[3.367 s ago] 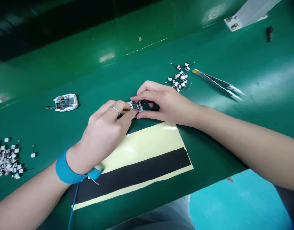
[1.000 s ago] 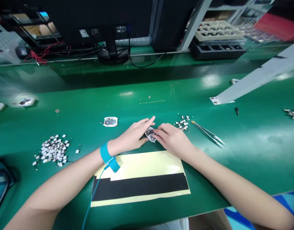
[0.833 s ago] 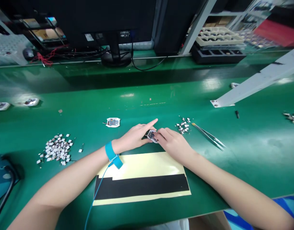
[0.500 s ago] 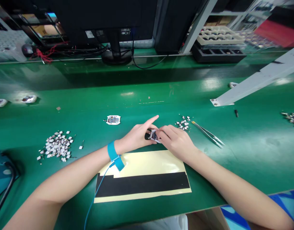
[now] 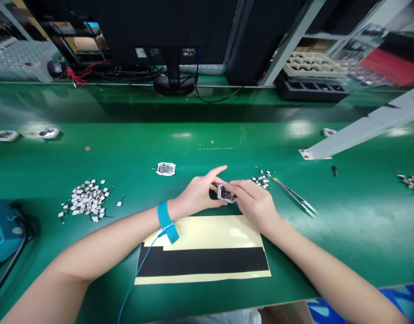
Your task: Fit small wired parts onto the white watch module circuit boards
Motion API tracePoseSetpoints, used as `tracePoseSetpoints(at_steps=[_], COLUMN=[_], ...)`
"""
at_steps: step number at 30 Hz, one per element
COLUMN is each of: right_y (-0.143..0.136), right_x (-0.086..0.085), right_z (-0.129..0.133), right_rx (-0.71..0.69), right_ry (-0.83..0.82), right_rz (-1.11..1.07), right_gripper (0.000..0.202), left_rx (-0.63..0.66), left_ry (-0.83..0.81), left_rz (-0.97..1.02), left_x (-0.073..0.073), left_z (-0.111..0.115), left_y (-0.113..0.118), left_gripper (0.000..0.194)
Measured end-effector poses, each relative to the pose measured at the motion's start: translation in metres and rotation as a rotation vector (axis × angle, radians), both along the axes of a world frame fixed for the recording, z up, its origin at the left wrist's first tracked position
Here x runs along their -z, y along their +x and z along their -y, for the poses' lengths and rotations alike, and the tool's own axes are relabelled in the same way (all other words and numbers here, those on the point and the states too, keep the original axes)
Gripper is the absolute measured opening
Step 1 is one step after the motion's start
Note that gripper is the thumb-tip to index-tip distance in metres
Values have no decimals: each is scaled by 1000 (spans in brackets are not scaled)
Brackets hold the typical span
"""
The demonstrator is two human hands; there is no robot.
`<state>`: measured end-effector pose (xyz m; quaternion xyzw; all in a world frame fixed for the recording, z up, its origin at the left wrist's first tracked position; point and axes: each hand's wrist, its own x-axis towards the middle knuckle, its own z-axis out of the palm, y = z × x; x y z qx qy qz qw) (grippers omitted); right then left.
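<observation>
My left hand point(image 5: 198, 193), with a blue strap point(image 5: 166, 222) on its wrist, grips a small white-framed device with a circuit inside point(image 5: 226, 194) by its left side, the index finger pointing up and away. From the right, my right hand point(image 5: 256, 198) has its fingers closed on the device's other side; the fingertips partly hide it. Both hands are above the top edge of a yellow sheet with a black strip point(image 5: 207, 262). A similar white-framed device point(image 5: 166, 169) lies on the green table, up and left of my left hand.
Tweezers point(image 5: 296, 198) lie right of my right hand, by a small pile of parts point(image 5: 261, 178). A larger pile point(image 5: 88, 200) sits left. A monitor stand point(image 5: 173, 83) is behind, a slanted white post point(image 5: 365, 123) at right, and a teal machine point(image 5: 6, 234) at far left.
The view has shifted slightly. The device in my hands has turned a little, and my right fingers have moved to its right side.
</observation>
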<state>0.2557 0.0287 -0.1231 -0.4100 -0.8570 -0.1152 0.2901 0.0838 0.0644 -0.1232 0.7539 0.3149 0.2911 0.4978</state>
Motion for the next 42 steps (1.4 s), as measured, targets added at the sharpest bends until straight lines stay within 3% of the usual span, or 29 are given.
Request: tracePoseSetpoints(at_steps=[6,13,19,23,30,42], right_y=[0,-2,-5,-2,8,4], right_x=[-4,-1,0,3,-1,0], right_z=[0,-6,-7,-7,-9,-7], right_rx=[57,21,29,-3,-44,2], right_ry=[-58,-241,-273,-241,-181,-66], right_rz=[-69,-356,-464,-419,-148,11], right_gripper=[13,6,6,5,12,7], left_rx=[-38,-65,-79,-75,-144,0], left_ry=[50,-57,-121,-160,-159,-201], left_rz=[-48,101,163,207,198,146], left_x=[-4,-2,-2,-1,1,7], left_z=[1,5,7,8,5,0], left_y=[2,3,3,4,2,0], left_gripper=[69,67,60,57,54,67])
